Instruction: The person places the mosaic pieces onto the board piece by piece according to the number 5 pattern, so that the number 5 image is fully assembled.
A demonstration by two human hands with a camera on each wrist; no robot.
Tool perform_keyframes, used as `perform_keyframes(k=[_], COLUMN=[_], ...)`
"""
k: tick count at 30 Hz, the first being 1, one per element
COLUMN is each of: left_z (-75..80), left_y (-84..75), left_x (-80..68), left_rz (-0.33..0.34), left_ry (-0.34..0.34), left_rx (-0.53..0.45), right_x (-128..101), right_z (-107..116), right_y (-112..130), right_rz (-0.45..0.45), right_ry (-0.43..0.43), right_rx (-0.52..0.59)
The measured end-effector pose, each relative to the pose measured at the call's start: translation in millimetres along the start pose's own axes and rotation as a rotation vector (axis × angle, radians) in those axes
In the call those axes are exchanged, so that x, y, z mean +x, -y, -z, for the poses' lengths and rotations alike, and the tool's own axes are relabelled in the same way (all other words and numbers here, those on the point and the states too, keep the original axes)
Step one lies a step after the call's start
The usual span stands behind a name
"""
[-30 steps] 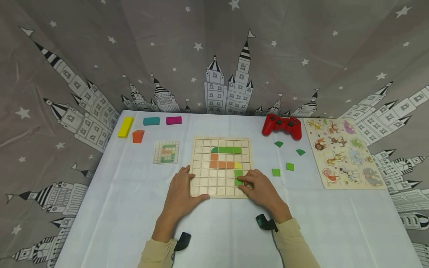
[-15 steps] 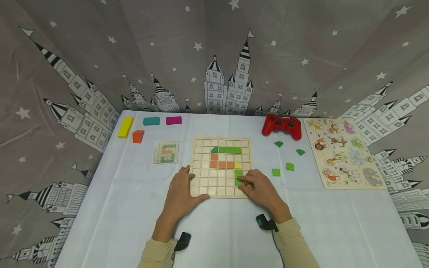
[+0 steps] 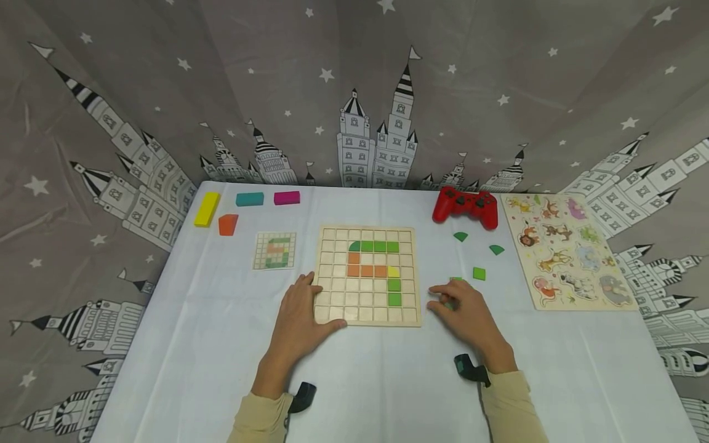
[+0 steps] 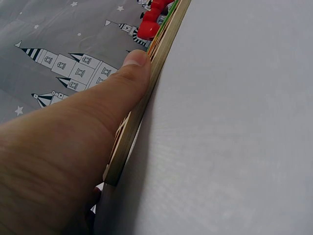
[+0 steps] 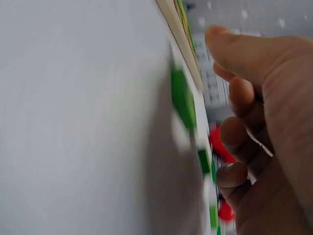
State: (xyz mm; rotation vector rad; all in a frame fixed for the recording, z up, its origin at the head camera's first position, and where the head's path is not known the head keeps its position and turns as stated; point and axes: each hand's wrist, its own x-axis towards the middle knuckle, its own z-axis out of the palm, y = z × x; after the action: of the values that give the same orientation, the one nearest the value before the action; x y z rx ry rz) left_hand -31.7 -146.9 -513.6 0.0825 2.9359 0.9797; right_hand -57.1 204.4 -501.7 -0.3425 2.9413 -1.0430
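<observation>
A wooden grid board (image 3: 332, 307) lies mid-table with green, orange and yellow tiles set in it; its lowest green tile (image 3: 394, 299) sits in the sixth column. My left hand (image 3: 301, 307) rests flat on the board's lower-left corner, and its thumb (image 4: 134, 66) lies along the board's edge (image 4: 164, 46). My right hand (image 3: 456, 304) is on the cloth just right of the board, fingers loosely bent over a loose green square tile (image 3: 455, 280) that it partly hides. In the blurred right wrist view this green tile (image 5: 183, 100) lies on the cloth under the fingers (image 5: 244, 93), not gripped.
Another green square (image 3: 479, 274) and two green quarter-rounds (image 3: 460, 237) (image 3: 496, 250) lie to the right. A red controller (image 3: 465, 207) and an animal puzzle (image 3: 570, 252) sit at the back right. A pattern card (image 3: 274, 251) and coloured blocks (image 3: 228, 225) are at the left.
My right hand left the green tile in the board's lower right and moved right, off the board, onto the loose green square. The left hand has not moved.
</observation>
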Motion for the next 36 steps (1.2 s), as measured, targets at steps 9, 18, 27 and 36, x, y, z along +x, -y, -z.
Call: perform_keyframes(k=[9, 18, 27, 36], left_z=[1.4, -1.2, 0.5, -1.2], left_y=[2.8, 3.0, -1.0, 0.9], left_x=[-0.1, 0.7, 0.4, -0.7], left_rz=[0.012, 0.012, 0.009, -0.004], left_ry=[-0.006, 0.005, 0.009, -0.016], left_rx=[0.0, 0.001, 0.002, 0.005], right_x=[-16.9, -17.9, -10.8, 30.3], right_z=[18.5, 14.1, 30.7, 60.2], right_y=[-24.4, -25.0, -50.5, -74.2], right_rz=[-0.062, -0.058, -0.105, -0.302], right_ry=[0.024, -0.024, -0.166, -0.224], right_rx=[0.0, 0.021, 0.033, -0.119])
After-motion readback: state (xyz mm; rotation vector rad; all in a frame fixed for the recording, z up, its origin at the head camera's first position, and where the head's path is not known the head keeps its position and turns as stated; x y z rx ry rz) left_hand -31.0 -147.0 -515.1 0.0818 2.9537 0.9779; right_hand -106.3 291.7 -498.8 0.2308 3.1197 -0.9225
